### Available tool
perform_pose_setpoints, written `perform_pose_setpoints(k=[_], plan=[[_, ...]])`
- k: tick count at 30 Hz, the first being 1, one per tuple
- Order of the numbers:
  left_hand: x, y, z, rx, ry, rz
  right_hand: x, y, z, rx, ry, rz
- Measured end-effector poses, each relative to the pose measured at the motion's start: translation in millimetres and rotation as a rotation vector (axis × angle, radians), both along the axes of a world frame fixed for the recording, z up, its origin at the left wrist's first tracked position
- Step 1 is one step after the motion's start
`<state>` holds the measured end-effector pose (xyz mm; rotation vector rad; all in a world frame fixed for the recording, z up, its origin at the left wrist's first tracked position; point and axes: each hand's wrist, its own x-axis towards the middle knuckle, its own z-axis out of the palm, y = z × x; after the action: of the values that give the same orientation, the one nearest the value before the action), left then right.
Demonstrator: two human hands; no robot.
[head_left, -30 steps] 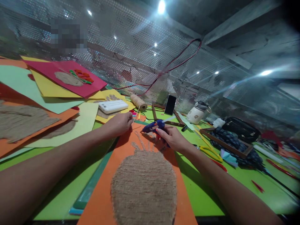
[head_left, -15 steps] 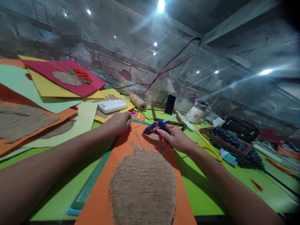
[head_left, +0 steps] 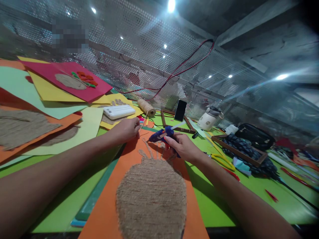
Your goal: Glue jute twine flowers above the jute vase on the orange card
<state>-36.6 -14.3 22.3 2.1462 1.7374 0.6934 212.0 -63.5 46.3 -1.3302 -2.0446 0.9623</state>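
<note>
we find the right hand (head_left: 183, 145) with fingers wrapped round the blue glue gun (head_left: 161, 134), its nozzle above the orange sheet (head_left: 107, 202), beyond the twine shape (head_left: 152, 196). we note the left hand (head_left: 128, 130) at the sheet's far left, fingers curled together; whether they pinch the thin twine (head_left: 142, 124), we cannot tell.

Before me a perforated metal wall (head_left: 149, 53) rises beyond the far edge of my green bench (head_left: 211, 212); ceiling lights (head_left: 171, 6) glare under grey, probably concrete beams (head_left: 256, 20), and a red cable (head_left: 184, 64) loops across the mesh.
</note>
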Motion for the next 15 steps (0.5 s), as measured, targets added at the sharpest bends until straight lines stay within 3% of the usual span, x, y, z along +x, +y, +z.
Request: perform_pose_setpoints(k=[8, 15], plan=[[0, 0, -0.8, 0.002, 0.011, 0.019, 2, 12, -9.4, 0.068, 0.005, -0.005], [-1, -1, -0.6, -0.004, 0.002, 0.017, 3, 10, 3.5, 0.044, -0.045, -0.059]])
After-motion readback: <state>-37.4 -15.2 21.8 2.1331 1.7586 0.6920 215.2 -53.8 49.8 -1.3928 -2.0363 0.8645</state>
